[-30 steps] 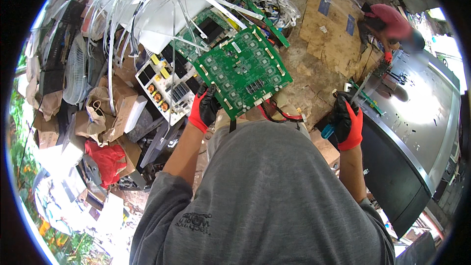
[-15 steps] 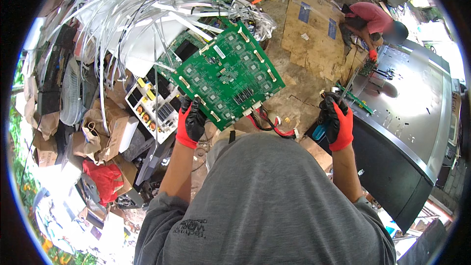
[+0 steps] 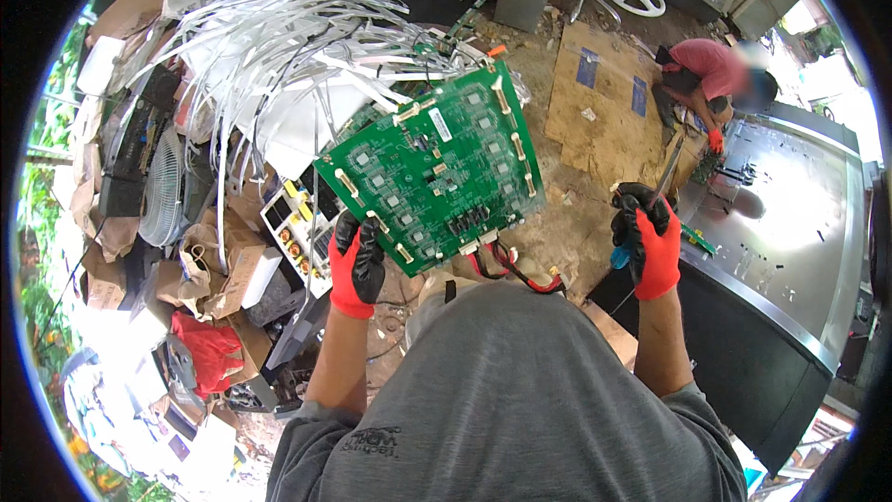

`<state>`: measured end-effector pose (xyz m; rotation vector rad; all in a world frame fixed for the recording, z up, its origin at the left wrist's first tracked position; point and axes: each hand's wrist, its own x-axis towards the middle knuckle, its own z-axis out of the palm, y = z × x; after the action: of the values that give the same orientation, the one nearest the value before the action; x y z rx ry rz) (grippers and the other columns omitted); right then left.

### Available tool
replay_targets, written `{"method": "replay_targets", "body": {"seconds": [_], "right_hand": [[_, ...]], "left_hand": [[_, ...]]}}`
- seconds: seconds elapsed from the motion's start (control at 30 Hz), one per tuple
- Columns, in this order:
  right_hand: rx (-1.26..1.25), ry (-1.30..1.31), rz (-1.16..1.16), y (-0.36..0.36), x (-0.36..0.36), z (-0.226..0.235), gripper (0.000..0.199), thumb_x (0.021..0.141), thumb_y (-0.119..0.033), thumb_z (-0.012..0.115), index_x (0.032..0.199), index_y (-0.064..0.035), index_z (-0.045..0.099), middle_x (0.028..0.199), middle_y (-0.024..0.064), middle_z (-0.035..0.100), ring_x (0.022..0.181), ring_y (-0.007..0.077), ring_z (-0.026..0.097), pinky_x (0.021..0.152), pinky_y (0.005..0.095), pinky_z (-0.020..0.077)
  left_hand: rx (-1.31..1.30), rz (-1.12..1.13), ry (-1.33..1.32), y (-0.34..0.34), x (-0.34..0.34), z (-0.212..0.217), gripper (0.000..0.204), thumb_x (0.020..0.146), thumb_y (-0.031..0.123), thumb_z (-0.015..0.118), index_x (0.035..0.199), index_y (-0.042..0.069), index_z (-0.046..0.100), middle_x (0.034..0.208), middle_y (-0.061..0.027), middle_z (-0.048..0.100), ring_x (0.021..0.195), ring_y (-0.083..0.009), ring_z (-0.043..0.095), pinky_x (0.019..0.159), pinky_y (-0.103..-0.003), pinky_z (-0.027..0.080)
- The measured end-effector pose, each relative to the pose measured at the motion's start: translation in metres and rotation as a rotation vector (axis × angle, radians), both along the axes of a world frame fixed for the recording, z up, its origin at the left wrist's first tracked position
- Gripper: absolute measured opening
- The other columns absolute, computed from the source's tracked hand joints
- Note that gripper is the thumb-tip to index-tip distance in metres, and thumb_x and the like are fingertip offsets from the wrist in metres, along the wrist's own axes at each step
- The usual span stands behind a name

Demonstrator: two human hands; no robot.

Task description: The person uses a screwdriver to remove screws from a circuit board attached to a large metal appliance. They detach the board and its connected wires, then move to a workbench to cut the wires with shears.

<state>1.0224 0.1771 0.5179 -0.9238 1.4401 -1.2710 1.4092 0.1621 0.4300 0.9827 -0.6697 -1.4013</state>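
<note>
My left hand (image 3: pixel 357 265), in a red and black glove, is closed on the lower left edge of a large green circuit board (image 3: pixel 437 172). The board is tilted up in front of me, with pale connectors along its sides and a white label. From its lower edge hangs a bundle of red and black wires (image 3: pixel 530 281). On the right, my gloved right hand (image 3: pixel 646 237) is closed around a screwdriver (image 3: pixel 671 167), its long metal shaft pointing away and a blue handle partly hidden by the fingers. A small bit at its fingertips is too small to name.
White flat cables (image 3: pixel 279 46) lie heaped at the far left, above a white power board (image 3: pixel 295 232). Cardboard (image 3: pixel 599 98) covers the ground ahead. At right, a co-worker in red gloves (image 3: pixel 715 141) crouches by a large metal panel (image 3: pixel 790 195). A fan (image 3: pixel 164 191) stands left.
The circuit board has turned slightly and shifted a little lower. Both hands keep their hold; the right hand has moved slightly to the right. The whole view has shifted a little.
</note>
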Motion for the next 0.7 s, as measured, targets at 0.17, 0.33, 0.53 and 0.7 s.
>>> {"method": "replay_targets", "body": {"seconds": [0.17, 0.33, 0.53, 0.7], "right_hand": [[-0.079, 0.041, 0.096, -0.021, 0.003, 0.037, 0.028, 0.089, -0.005, 0.050, 0.116, 0.0016, 0.058, 0.089, 0.0066, 0.065, 0.065, 0.0109, 0.057, 0.057, 0.0243, 0.0449], [-0.092, 0.015, 0.195, -0.036, 0.035, 0.068, 0.026, 0.087, -0.004, 0.057, 0.112, -0.0020, 0.061, 0.080, 0.0009, 0.061, 0.061, 0.0064, 0.052, 0.053, 0.0216, 0.0412], [-0.125, 0.295, 0.349, -0.071, 0.039, 0.092, 0.023, 0.084, -0.010, 0.063, 0.107, -0.0049, 0.063, 0.075, -0.0029, 0.059, 0.060, 0.0034, 0.048, 0.052, 0.0197, 0.0387], [-0.072, 0.182, 0.525, -0.075, 0.041, 0.105, 0.020, 0.085, -0.010, 0.062, 0.105, -0.0050, 0.063, 0.076, -0.0028, 0.059, 0.059, 0.0038, 0.049, 0.049, 0.0200, 0.0388]], "left_hand": [[-0.061, 0.059, -0.294, 0.006, -0.003, 0.042, 0.022, 0.095, 0.009, 0.056, 0.116, 0.005, 0.058, 0.100, 0.0017, 0.061, 0.088, -0.0077, 0.054, 0.078, -0.025, 0.044], [-0.172, 0.142, -0.458, 0.014, -0.001, 0.053, 0.019, 0.095, 0.010, 0.054, 0.112, 0.003, 0.060, 0.100, 0.0001, 0.061, 0.088, -0.0083, 0.054, 0.078, -0.025, 0.044], [-0.132, -0.003, -0.573, -0.019, 0.041, 0.122, 0.031, 0.092, 0.012, 0.057, 0.120, -0.002, 0.057, 0.103, -0.0026, 0.064, 0.092, -0.0092, 0.056, 0.084, -0.026, 0.045], [-0.130, -0.421, -0.901, -0.059, 0.095, 0.186, 0.035, 0.091, 0.019, 0.059, 0.117, -0.004, 0.060, 0.101, -0.0066, 0.066, 0.092, -0.0113, 0.055, 0.084, -0.028, 0.044]]}}
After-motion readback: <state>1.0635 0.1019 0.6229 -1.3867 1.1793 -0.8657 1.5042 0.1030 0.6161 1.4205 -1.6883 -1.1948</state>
